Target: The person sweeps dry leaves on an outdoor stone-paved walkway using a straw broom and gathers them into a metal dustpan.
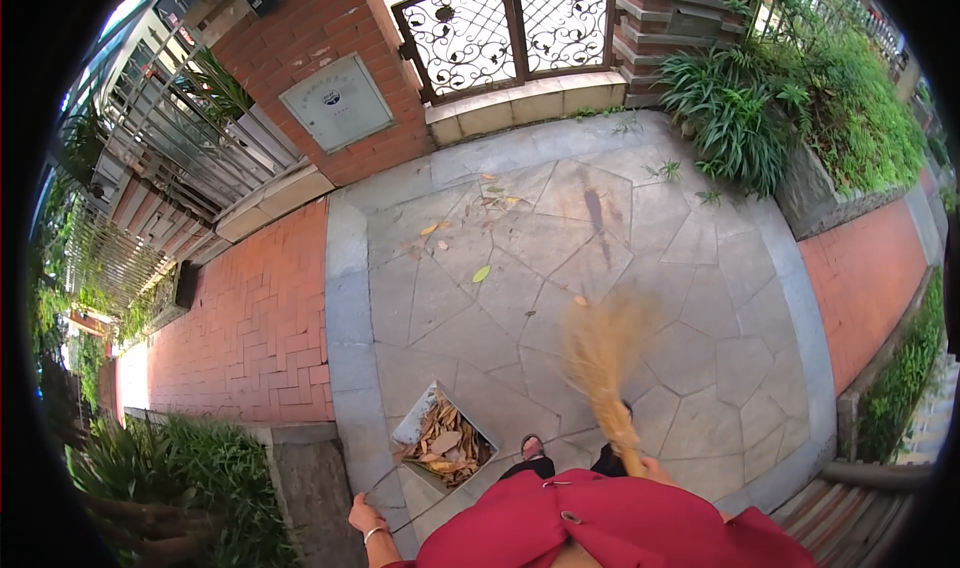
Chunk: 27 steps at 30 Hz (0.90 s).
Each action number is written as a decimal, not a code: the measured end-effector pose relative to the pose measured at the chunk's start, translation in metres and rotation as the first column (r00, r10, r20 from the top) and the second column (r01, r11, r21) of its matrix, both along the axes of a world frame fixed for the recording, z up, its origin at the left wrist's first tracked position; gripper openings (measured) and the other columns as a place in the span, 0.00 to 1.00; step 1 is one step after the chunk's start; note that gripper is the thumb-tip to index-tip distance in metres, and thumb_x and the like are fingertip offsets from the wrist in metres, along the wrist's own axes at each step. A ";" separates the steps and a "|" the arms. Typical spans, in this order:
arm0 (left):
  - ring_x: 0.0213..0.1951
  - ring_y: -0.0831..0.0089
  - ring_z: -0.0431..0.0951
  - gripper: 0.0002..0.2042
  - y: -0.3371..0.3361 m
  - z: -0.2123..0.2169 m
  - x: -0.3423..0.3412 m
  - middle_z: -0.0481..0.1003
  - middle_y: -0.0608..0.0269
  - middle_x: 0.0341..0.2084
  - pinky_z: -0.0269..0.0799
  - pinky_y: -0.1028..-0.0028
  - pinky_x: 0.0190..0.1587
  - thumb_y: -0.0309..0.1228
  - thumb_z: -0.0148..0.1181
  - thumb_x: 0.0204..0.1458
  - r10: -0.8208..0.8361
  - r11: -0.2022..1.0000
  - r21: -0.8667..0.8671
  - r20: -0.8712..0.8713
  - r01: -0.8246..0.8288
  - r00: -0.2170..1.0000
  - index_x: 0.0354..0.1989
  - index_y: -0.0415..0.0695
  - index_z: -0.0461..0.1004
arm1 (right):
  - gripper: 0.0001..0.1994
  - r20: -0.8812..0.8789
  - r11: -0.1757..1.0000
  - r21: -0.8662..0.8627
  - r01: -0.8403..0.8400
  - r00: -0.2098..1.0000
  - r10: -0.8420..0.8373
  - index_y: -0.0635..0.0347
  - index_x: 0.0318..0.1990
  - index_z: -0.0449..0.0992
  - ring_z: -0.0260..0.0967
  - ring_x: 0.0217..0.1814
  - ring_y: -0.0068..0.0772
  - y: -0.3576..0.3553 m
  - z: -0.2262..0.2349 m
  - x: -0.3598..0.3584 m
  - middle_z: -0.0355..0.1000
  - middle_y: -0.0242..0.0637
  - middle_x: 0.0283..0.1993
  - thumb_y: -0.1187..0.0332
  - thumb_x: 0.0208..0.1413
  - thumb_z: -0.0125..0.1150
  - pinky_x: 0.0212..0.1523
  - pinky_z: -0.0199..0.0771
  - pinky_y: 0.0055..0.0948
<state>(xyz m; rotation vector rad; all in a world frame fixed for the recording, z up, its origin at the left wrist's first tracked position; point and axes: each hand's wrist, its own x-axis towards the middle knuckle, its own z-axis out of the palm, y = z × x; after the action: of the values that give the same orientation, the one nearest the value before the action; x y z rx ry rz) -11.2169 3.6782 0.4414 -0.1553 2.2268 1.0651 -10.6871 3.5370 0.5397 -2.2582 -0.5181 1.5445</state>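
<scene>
Currently, hands apart: left hand grips dustpan, near left, holding brown leaves; right hand clamps broom, near right; yellow-green leaf lies farther off on stone paving.

I'm seeing a deep red top spreading loose and wide across the person's front, with a small dark-rimmed button sitting near the middle. A matching red sleeve is covering the left arm. A thin, pale bracelet is circling the wrist behind the bare left hand. Dark trousers are showing below the top, and a shoe is peeking out, too small to make out.
</scene>
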 end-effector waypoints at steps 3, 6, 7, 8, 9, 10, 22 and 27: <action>0.20 0.64 0.66 0.13 0.004 -0.043 -0.059 0.67 0.59 0.13 0.61 0.66 0.22 0.32 0.56 0.36 -0.190 0.977 0.052 -0.218 0.206 0.957 0.19 0.30 0.70 | 0.32 -0.345 0.969 0.247 0.006 0.935 0.083 0.58 0.53 0.53 0.64 0.30 0.30 0.069 -0.025 -0.033 0.64 0.41 0.31 0.73 0.38 0.61 0.28 0.65 0.29; 0.21 0.67 0.65 0.13 0.026 -0.064 -0.076 0.70 0.59 0.16 0.62 0.67 0.25 0.31 0.57 0.37 -0.460 0.884 -0.056 -0.279 0.464 0.843 0.22 0.28 0.71 | 0.33 -0.636 0.962 0.115 0.249 0.762 -0.121 0.54 0.55 0.47 0.60 0.13 0.27 0.139 -0.041 -0.051 0.63 0.36 0.19 0.75 0.41 0.56 0.11 0.60 0.28; 0.21 0.68 0.65 0.14 0.031 -0.065 -0.081 0.72 0.54 0.18 0.61 0.67 0.26 0.31 0.56 0.37 -0.612 0.784 -0.194 -0.403 0.590 0.680 0.21 0.28 0.71 | 0.33 -0.640 0.963 0.113 0.245 0.759 -0.118 0.54 0.55 0.47 0.60 0.13 0.27 0.146 -0.038 -0.053 0.63 0.36 0.19 0.75 0.41 0.56 0.11 0.60 0.28; 0.21 0.68 0.65 0.14 0.027 -0.066 -0.083 0.72 0.54 0.18 0.61 0.67 0.26 0.31 0.56 0.37 -0.608 0.788 -0.198 -0.407 0.584 0.682 0.21 0.28 0.71 | 0.32 -0.649 0.955 0.141 0.259 0.753 -0.109 0.52 0.55 0.48 0.60 0.14 0.26 0.151 -0.032 -0.054 0.63 0.36 0.19 0.76 0.40 0.56 0.11 0.61 0.27; 0.22 0.65 0.67 0.14 0.023 -0.067 -0.083 0.72 0.50 0.19 0.62 0.66 0.27 0.33 0.55 0.38 -0.509 0.854 -0.096 -0.350 0.511 0.786 0.22 0.29 0.71 | 0.32 -0.659 0.947 0.170 0.272 0.746 -0.096 0.51 0.54 0.48 0.61 0.14 0.26 0.157 -0.025 -0.054 0.63 0.36 0.20 0.77 0.40 0.56 0.11 0.62 0.26; 0.23 0.62 0.69 0.15 0.029 -0.055 -0.064 0.72 0.46 0.21 0.62 0.65 0.28 0.34 0.55 0.39 -0.422 0.901 -0.015 -0.261 0.433 0.868 0.22 0.30 0.72 | 0.32 -0.655 0.949 0.151 0.277 0.747 -0.114 0.51 0.54 0.48 0.61 0.14 0.26 0.157 -0.018 -0.045 0.63 0.36 0.20 0.77 0.40 0.56 0.11 0.62 0.26; 0.06 0.77 0.51 0.18 0.002 0.062 -0.001 0.53 0.69 0.04 0.42 0.75 0.08 0.35 0.57 0.38 0.185 0.982 0.080 -0.205 -0.172 0.961 0.08 0.47 0.55 | 0.29 -0.365 0.872 0.103 0.479 0.833 -0.415 0.50 0.50 0.49 0.59 0.13 0.27 0.189 -0.018 0.145 0.60 0.36 0.20 0.80 0.38 0.52 0.10 0.63 0.29; 0.06 0.77 0.50 0.19 0.017 0.095 0.029 0.52 0.70 0.04 0.44 0.76 0.09 0.36 0.57 0.38 0.316 0.944 -0.010 -0.268 -0.331 0.910 0.07 0.50 0.53 | 0.28 -0.382 0.969 0.060 0.240 0.902 -0.200 0.51 0.50 0.50 0.59 0.13 0.26 0.271 -0.036 0.119 0.59 0.36 0.19 0.77 0.41 0.53 0.10 0.62 0.27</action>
<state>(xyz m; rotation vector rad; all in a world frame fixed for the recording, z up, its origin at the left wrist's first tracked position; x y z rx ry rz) -11.1876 3.6950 0.5368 -0.4446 2.5324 1.2606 -10.5685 3.8083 0.5033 -1.8070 -0.2191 1.7251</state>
